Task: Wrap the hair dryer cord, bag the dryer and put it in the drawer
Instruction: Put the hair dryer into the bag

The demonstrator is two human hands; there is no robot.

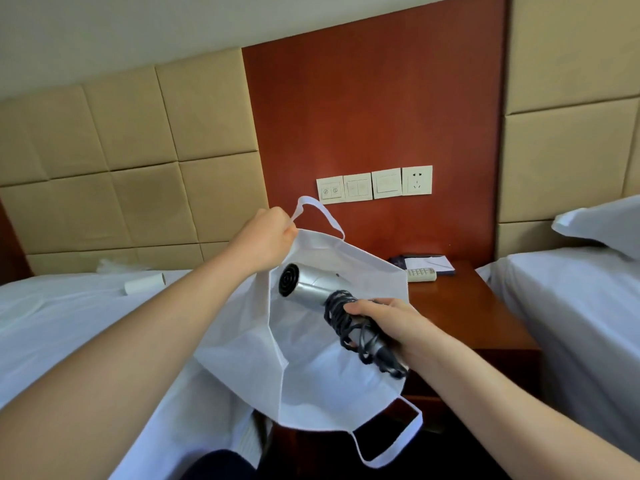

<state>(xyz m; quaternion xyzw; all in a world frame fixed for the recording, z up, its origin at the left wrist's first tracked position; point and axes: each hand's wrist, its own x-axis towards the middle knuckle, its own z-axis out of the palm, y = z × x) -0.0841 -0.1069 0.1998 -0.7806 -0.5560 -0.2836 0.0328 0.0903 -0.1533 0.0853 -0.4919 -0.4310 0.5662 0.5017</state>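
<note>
A silver hair dryer (313,283) with a black grille points left over the open mouth of a white cloth bag (322,382). Its black cord (349,323) is wound around the handle. My right hand (388,322) is closed around that handle and the cord. My left hand (265,237) pinches the bag's far rim near one handle loop and holds the bag up in the air between the two beds. The bag's other loop hangs down at the near side. The drawer front below the nightstand top is mostly hidden behind the bag.
A red-brown wooden nightstand (471,313) stands between two white beds, with a remote control (420,274) and a notepad (429,263) on it. A white paper roll (144,283) lies on the left bed (69,327). Wall switches and a socket (374,184) sit above.
</note>
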